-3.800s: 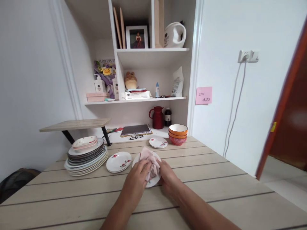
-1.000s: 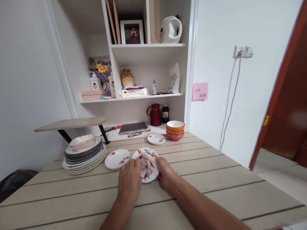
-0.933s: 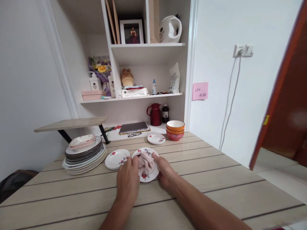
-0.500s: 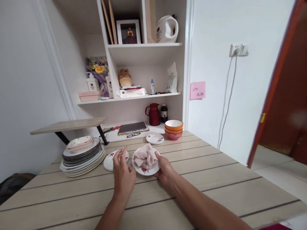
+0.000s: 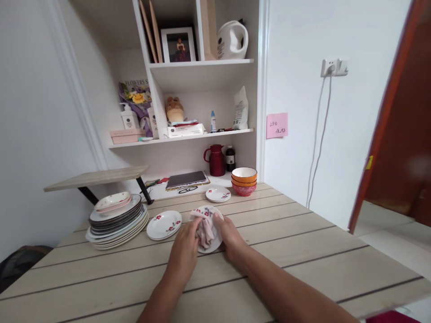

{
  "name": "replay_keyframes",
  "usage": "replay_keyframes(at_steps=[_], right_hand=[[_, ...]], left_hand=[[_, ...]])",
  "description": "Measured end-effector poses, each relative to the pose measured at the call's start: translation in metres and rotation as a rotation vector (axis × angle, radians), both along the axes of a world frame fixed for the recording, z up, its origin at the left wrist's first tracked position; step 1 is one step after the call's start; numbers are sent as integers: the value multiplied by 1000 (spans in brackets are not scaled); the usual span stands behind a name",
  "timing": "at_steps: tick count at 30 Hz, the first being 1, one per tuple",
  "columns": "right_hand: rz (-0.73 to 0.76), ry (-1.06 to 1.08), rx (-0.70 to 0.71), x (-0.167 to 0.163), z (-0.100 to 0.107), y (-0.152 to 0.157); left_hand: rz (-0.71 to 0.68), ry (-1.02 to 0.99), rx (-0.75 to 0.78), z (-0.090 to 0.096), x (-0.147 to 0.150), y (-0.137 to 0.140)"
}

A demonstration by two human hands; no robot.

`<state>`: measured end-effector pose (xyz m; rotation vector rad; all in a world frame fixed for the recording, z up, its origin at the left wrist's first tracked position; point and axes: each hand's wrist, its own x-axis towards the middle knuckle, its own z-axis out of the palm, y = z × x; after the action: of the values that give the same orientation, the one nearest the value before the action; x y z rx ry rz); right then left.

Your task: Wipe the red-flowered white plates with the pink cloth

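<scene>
I brought the left hand (image 5: 183,246) back, pinching the cloth (image 5: 205,234) — wiping resumed, I judged — while the right hand (image 5: 233,238) gripped the plate (image 5: 214,241) at three o'clock.

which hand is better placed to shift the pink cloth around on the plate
Likely the left hand: its fingers are already on the pink cloth, while the right hand holds the opposite edge of the plate, so it seems better suited to steadying.
</scene>
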<state>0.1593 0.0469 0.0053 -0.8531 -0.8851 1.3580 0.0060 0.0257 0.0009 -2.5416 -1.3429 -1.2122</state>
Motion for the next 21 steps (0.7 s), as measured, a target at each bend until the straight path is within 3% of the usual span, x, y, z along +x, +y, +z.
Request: replay_keyframes(at_steps=[5, 8, 11, 18, 21], right_hand=[[-18, -94, 97, 3, 0, 0], [-21, -116, 121, 4, -3, 3], [-16, -113, 123, 4, -6, 3], [91, 0, -111, 0, 2, -1], [121, 19, -228, 0, 4, 1]], left_hand=[[-31, 150, -51, 10, 2, -9], [58, 209, -122, 14, 4, -13], [144, 145, -139, 13, 3, -13], [239, -217, 19, 7, -6, -1], [260, -253, 80, 10, -7, -1]])
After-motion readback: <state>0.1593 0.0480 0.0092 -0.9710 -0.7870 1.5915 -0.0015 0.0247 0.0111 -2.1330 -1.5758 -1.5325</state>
